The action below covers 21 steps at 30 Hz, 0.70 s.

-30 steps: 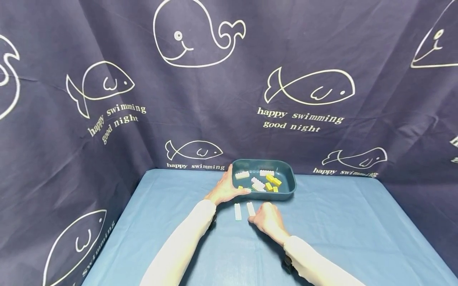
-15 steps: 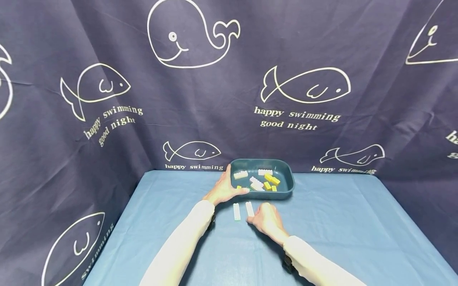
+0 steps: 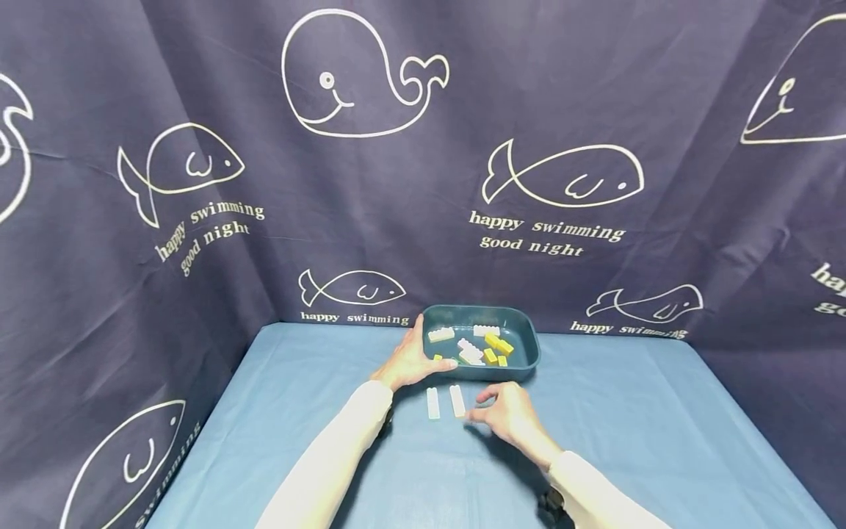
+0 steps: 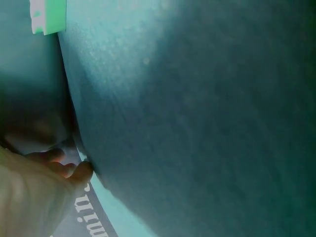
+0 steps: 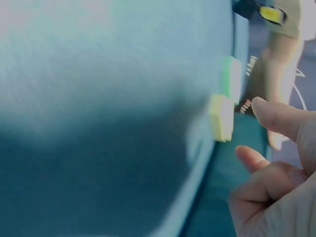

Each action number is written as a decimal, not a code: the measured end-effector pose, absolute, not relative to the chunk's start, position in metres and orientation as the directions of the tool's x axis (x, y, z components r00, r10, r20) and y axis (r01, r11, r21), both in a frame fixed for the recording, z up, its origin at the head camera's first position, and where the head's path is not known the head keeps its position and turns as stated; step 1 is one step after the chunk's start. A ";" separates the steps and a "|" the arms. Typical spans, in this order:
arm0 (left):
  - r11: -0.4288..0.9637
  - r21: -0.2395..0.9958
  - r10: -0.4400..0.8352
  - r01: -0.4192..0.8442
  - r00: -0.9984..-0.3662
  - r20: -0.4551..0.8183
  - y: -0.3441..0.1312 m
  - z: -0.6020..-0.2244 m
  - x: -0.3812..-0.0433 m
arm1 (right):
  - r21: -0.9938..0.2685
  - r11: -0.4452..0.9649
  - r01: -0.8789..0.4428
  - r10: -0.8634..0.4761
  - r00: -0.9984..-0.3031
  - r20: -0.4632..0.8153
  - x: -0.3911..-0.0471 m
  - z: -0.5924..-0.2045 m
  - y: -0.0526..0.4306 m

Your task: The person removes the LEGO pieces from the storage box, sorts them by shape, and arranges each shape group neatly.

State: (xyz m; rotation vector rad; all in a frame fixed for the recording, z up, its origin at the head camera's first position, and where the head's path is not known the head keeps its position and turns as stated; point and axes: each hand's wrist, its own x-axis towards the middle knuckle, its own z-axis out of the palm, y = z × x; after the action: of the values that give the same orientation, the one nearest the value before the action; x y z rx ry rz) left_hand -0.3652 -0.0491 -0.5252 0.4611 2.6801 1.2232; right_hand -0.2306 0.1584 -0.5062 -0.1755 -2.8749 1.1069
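My left hand (image 3: 405,360) grips the left end of a dark teal tray (image 3: 532,356), thumb over the near rim and fingers along the side. In the left wrist view, its fingertips (image 4: 85,172) touch the edge of a dark surface. Two slim white building-block pieces lie side by side on the table before the tray. The left piece (image 3: 432,403) has a green layer beneath; the right piece (image 3: 457,401) has a yellow one, visible in the right wrist view (image 5: 221,118). My right hand (image 3: 512,415) hovers just right of that piece, thumb and forefinger apart, holding nothing.
Inside the tray lie several white blocks (image 3: 486,330) and several yellow blocks (image 3: 499,343). A blue cloth (image 3: 634,426) covers the table. Behind the tray hangs a dark curtain (image 3: 423,191) with fish drawings.
My right hand has let go of the right white-and-yellow piece and drawn slightly right, its fingers spreading. The left hand stays on the tray. The head view has shifted a little.
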 end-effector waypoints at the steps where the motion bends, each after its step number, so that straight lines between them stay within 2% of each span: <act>1: 0.618 0.757 0.342 0.212 -0.940 -0.016 -0.049 -0.525 -0.365 | -0.673 0.734 0.088 0.127 -0.992 0.009 -0.231 -0.499 0.160; 3: 0.621 0.755 0.342 0.213 -0.939 -0.016 -0.049 -0.525 -0.365 | -0.678 0.730 0.083 0.125 -0.992 0.013 -0.228 -0.477 0.161; 9: 0.617 0.749 0.357 0.241 -0.934 0.007 -0.051 -0.526 -0.368 | -0.711 0.700 0.074 0.098 -0.995 -0.007 -0.252 -0.456 0.173; 13: 0.595 0.759 0.373 0.266 -0.927 0.033 -0.052 -0.525 -0.369 | -0.706 0.707 0.042 0.073 -0.997 0.014 -0.277 -0.446 0.179; 21: 0.622 0.748 0.359 0.231 -0.933 -0.011 -0.053 -0.525 -0.366 | -0.715 0.697 0.045 0.062 -0.998 -0.003 -0.322 -0.439 0.181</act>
State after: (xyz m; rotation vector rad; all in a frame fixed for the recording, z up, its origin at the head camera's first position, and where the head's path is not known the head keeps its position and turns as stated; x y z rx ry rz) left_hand -0.3659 -0.0529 -0.5249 0.4917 2.6837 1.2034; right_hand -0.3217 0.1811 -0.4393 -0.0906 -2.8742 1.2101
